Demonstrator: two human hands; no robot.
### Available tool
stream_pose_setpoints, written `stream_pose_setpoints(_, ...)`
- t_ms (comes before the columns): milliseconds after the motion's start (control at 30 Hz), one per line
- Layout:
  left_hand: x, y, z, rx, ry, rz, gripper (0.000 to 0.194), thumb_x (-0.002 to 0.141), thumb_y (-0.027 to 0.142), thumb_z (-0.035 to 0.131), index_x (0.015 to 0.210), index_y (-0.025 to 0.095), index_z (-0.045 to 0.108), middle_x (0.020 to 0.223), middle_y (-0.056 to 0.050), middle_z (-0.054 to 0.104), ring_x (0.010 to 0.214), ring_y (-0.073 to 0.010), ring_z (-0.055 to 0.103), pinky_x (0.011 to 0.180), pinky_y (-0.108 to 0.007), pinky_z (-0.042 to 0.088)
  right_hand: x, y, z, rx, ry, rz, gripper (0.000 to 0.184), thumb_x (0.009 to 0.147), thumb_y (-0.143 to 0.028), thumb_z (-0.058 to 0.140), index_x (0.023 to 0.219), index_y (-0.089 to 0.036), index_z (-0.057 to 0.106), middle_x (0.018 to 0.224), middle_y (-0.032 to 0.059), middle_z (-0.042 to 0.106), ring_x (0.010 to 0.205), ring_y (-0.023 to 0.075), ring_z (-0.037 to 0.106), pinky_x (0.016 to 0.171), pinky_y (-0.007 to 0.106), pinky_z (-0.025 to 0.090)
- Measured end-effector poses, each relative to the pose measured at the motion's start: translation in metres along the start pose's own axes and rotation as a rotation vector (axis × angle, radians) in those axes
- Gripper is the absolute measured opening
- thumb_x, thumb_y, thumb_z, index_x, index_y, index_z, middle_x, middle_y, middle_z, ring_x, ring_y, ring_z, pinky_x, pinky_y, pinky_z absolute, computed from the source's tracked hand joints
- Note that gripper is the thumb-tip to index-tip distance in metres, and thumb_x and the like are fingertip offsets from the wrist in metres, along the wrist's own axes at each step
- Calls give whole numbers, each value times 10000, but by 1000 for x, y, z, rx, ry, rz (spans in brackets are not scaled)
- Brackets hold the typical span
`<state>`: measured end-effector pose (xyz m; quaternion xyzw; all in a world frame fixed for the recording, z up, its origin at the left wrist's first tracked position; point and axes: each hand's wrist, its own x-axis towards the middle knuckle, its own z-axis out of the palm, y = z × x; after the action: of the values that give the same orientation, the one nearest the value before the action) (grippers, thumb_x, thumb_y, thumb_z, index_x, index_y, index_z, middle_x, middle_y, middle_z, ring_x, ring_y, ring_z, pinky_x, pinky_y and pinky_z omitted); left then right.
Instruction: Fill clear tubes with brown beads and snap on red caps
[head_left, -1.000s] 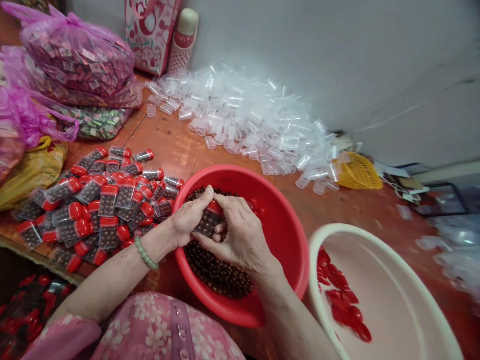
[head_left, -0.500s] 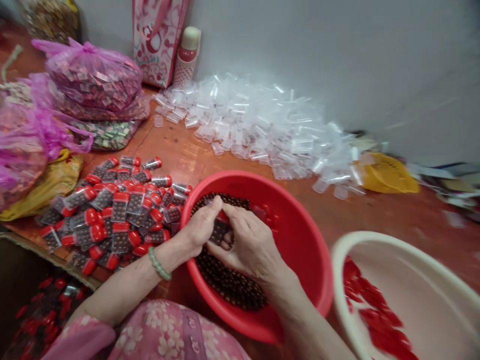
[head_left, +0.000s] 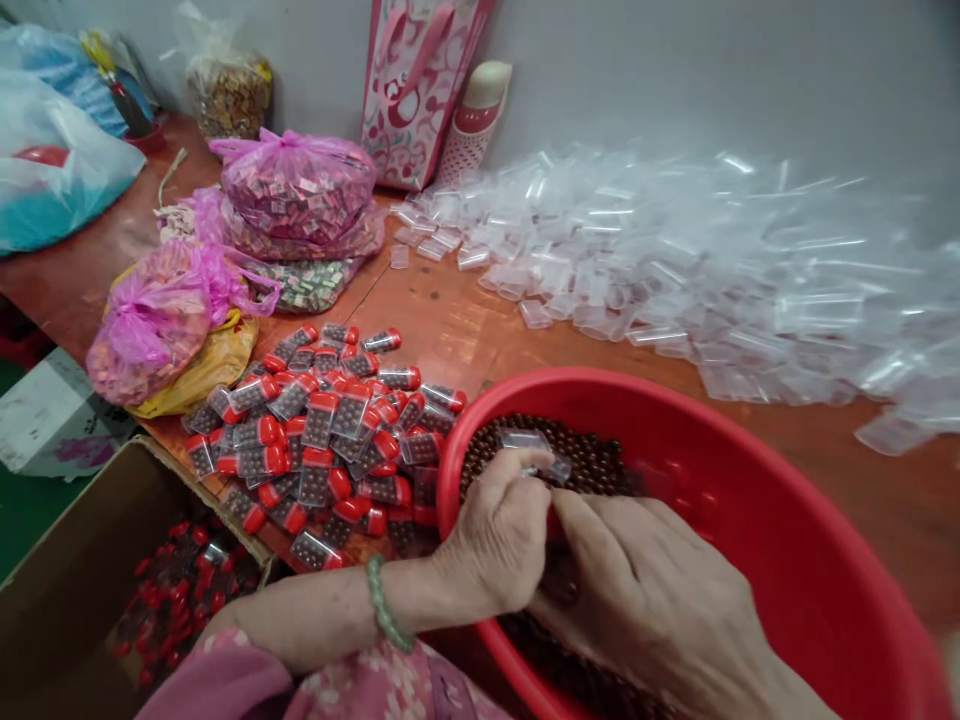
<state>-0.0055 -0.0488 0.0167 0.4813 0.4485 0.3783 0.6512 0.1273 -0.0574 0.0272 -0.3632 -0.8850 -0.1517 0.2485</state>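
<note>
Our left hand point(head_left: 499, 540) pinches a clear plastic tube point(head_left: 534, 443) in its fingertips, over the brown beads point(head_left: 589, 460) in the red basin point(head_left: 757, 480); our curled right hand point(head_left: 645, 610) lies just beside it, its grip impossible to tell.

No readable text, packet prints point(head_left: 298, 195) — too small

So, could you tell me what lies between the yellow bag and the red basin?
A heap of red-capped tubes of brown beads, in the head view.

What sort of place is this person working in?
Probably a small, home-style packing workshop, going by the big heap of clear plastic tubes, the pile of red-capped tubes already filled, and the red plastic basin of dark brown beads on a worn wooden bench.
</note>
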Motion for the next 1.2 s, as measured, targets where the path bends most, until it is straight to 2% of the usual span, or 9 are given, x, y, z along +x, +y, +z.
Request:
stream_pose_setpoints(100,-9,0,-4,68,26,132,301,918,200,327,1031,200,606,1264,-83,586,1208,-211,524,1107,-309,356,4,-6,-3,8,18,-39,251,836,-304,560,1044,-164,572,655,67,578,608,225,505,573,372,392)
stream_pose_setpoints(200,-19,7,-14,45,66,54,356,944,213,288,1148,182,579,1225,-70,606,1143,-202,553,1039,-307,408,8,-21,-3,27,19,-33,311,815,-244,595,1099,-118,566,724,96,625,649,231,535,629,389,436)
stream_pose_setpoints(367,-33,34,-61,388,99,37,407,964,349,361,1334,228,476,858,-14,663,778,-165,611,751,-276,480,10,-29,-1,171,-151,50,411,878,-152,526,1277,-58,486,1058,170,684,923,256,627,821,411,505)
stream_pose_setpoints(533,-20,52,-129,1277,520,279,404,942,374,394,1234,191,604,911,-68,685,838,-240,629,833,-378,459,-11,32,20,204,-452,334,268,896,-172,546,1153,-117,604,1087,156,673,928,259,657,794,396,542)
stream_pose_setpoints(667,-1,49,-167,1540,519,184,429,953,403,377,1213,145,601,1097,-134,659,1092,-366,595,900,-497,455,-23,80,45,338,-608,574,334,846,-195,630,1176,-145,608,1146,123,635,1012,239,641,914,368,508)
stream_pose_setpoints(767,7,42,-179,1514,459,278,432,922,419,465,1202,118,598,1258,-156,591,1249,-404,501,1009,-561,407,-20,93,62,403,-664,619,356,866,-243,620,1202,-127,603,1194,138,624,1075,244,610,965,355,462)
stream_pose_setpoints(867,9,38,-167,1445,440,427,418,907,389,523,1213,110,582,1310,-152,562,1280,-369,481,1084,-541,382,-15,95,74,418,-699,619,262,880,-246,598,1105,-123,653,1103,126,666,1032,247,613,927,349,457)
stream_pose_setpoints(1000,11,33,-121,1292,263,636,308,914,280,531,1169,118,592,1219,-144,615,1178,-281,557,1055,-475,448,-9,93,74,437,-726,610,171,878,-250,593,964,-137,688,975,104,703,936,241,635,838,328,466)
stream_pose_setpoints(1200,16,19,-53,1120,-101,720,229,936,185,495,1111,77,598,1116,-132,653,1100,-227,584,1007,-390,495,-16,89,28,592,-685,718,272,890,-282,550,1130,-165,608,967,66,715,848,188,653,764,280,461)
